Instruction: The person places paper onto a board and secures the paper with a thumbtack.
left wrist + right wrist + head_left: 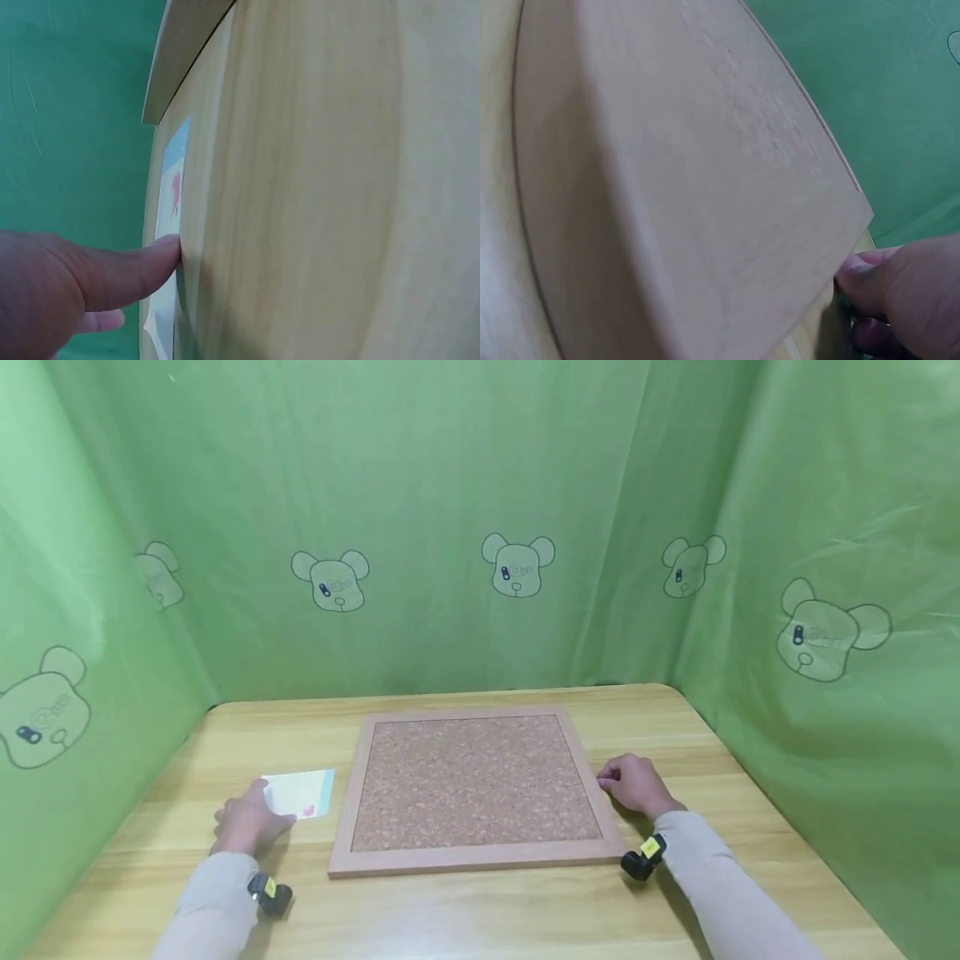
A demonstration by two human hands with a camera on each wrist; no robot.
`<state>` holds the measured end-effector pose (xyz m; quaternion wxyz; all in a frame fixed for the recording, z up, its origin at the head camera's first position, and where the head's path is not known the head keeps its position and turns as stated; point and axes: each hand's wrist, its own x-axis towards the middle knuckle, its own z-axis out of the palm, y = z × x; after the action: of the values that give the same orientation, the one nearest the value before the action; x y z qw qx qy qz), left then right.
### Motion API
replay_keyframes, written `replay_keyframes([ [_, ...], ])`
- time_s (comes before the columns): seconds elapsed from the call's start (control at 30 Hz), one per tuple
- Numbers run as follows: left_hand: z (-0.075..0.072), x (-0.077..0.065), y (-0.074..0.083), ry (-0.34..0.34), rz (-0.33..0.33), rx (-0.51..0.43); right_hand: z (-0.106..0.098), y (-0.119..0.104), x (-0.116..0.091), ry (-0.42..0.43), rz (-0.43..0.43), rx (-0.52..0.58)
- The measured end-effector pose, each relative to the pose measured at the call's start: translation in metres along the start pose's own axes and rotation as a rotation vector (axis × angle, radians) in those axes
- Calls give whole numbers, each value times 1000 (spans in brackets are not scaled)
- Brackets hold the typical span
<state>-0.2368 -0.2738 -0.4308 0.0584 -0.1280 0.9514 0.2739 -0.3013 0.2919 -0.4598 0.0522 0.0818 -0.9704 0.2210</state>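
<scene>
A white card [292,795] with a pale blue strip and a small pink picture lies at the left of the table. My left hand [247,818] reaches over its left part. In the left wrist view the extended thumb [142,266] touches the card's near edge, and the other fingers are mostly hidden. A framed cork board [480,781] lies flat in the middle. Close beside its right edge my right hand [636,783] has curled fingers, thumb against forefinger. A small dark green thing [844,302], mostly hidden, shows between them; its kind cannot be told.
The light wooden table [465,910] has green curtains [420,468] with bear-head prints around its back and sides. Each wrist carries a small black camera, the left wrist camera [272,895] and the right wrist camera [642,857]. The board's raised wooden frame [480,858] stands between the hands.
</scene>
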Motion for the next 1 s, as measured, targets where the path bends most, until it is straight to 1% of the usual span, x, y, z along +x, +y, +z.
replay_keyframes([
  [0.1,-1,-1,-1,-10,7,23,0,0,0,4,0,8],
  [0.27,-2,1,-3,-4,16,31,1,4,-1,50,65,7],
  [0.33,-2,2,-4,-8,10,22,1,6,-2,64,96,2],
  [0.43,0,4,-4,-6,4,13,0,8,-2,66,105,-3],
  [0.6,-1,6,-4,2,9,7,0,8,-3,71,87,-4],
  [0.8,-5,5,-5,-20,12,-41,-2,6,-7,94,71,-4],
  [0.87,-6,6,-7,-18,30,-34,-2,4,-8,101,61,-7],
  [1.0,-6,8,-10,14,76,-23,-2,2,-7,104,55,-11],
])
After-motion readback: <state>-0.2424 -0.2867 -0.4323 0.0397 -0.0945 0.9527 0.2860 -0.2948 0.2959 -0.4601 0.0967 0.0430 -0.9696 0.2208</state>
